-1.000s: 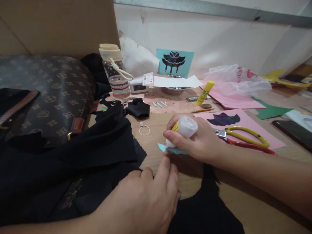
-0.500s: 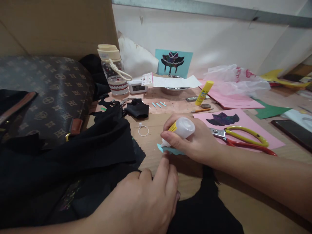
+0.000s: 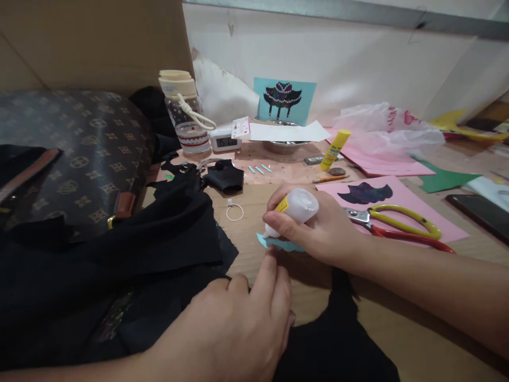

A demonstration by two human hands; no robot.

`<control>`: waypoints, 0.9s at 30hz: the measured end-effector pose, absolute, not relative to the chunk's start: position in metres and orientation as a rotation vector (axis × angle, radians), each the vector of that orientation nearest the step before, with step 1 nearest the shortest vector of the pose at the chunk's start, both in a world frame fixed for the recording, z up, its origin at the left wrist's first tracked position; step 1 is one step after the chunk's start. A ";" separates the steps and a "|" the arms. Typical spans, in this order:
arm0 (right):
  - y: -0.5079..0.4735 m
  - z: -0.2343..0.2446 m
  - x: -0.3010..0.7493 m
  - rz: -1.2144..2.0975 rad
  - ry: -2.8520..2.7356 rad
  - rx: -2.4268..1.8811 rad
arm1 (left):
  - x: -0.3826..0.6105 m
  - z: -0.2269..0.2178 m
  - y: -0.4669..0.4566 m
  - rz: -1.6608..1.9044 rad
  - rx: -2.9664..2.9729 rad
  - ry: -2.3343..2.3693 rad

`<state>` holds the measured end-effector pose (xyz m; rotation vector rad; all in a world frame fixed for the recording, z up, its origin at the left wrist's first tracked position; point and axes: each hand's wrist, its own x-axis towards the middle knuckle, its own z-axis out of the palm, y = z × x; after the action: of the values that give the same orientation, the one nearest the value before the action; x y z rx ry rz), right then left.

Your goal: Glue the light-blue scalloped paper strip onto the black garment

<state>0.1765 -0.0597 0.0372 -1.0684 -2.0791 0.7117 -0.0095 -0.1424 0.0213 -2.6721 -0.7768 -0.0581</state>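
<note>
My right hand (image 3: 318,231) grips a small translucent glue bottle (image 3: 296,207), tipped down with its nozzle on a light blue paper cutout (image 3: 278,244) lying on the cardboard surface. My left hand (image 3: 234,323) is curled in the foreground, its fingertip pressed on the near edge of that cutout. Black fabric (image 3: 131,254) lies bunched just left of both hands.
Yellow-and-red scissors (image 3: 397,223) rest on a pink sheet (image 3: 429,215) with a dark bat-shaped cutout (image 3: 363,192). A glue stick (image 3: 334,149), pencil (image 3: 329,180), water bottle (image 3: 185,111), small clock (image 3: 225,140) and blue card (image 3: 284,101) stand behind. A patterned brown bag (image 3: 79,154) fills the left; a phone (image 3: 477,209) lies right.
The glue bottle's nozzle has shifted slightly left along the blue cutout. My left hand has stayed where it was.
</note>
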 end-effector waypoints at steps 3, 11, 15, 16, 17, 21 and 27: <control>-0.060 0.037 0.177 0.710 -2.091 -1.057 | -0.011 0.019 -0.142 -0.089 -2.657 -0.762; -0.058 0.038 0.176 0.656 -2.107 -1.029 | -0.012 0.018 -0.142 -0.064 -2.679 -0.779; -0.060 0.040 0.177 0.645 -2.117 -1.027 | -0.012 0.019 -0.142 -0.040 -2.701 -0.787; -0.060 0.041 0.177 0.635 -2.119 -1.023 | -0.012 0.018 -0.142 -0.039 -2.705 -0.791; -0.061 0.041 0.177 0.622 -2.119 -1.017 | -0.011 0.017 -0.142 -0.039 -2.707 -0.795; -0.062 0.043 0.177 0.592 -2.124 -0.988 | -0.009 0.015 -0.142 -0.046 -2.712 -0.794; -0.060 0.040 0.177 0.684 -2.100 -0.973 | -0.008 0.014 -0.141 -0.076 -2.684 -0.800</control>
<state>0.1765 -0.0601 0.0398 -0.9730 -2.1003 0.6842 -0.0076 -0.1407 0.0144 -2.6844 -0.8004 -0.0760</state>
